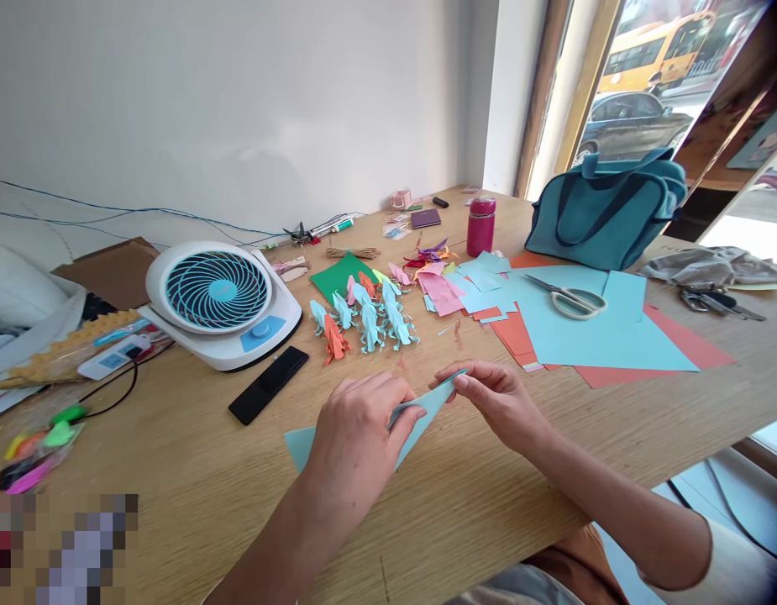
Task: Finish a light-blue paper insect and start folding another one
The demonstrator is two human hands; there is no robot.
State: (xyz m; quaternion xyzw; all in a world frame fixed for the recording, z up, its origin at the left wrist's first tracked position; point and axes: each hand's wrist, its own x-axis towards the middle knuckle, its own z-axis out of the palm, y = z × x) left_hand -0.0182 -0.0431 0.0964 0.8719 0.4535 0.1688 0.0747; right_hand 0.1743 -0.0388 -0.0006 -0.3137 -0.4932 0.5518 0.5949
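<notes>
A light blue sheet of paper [426, 418], partly folded over, is held between both hands above the near part of the table. My left hand [363, 437] is closed on its middle, thumb on top, and covers part of the sheet. One corner of the paper sticks out to the left of that hand. At the paper's right tip, my right hand [489, 395] pinches the folded edge between thumb and fingers. Just beyond the hands stand several folded paper figures [370, 323], mostly light blue, with an orange one [333, 338] at the front.
A white fan [221, 294] and a black phone [268, 385] are on the left. To the right, scissors [574, 301] lie on light blue sheets [606, 340] over orange paper. Farther back are a magenta flask [481, 228] and a teal bag [606, 210]. A green sheet [338, 276] lies behind the figures.
</notes>
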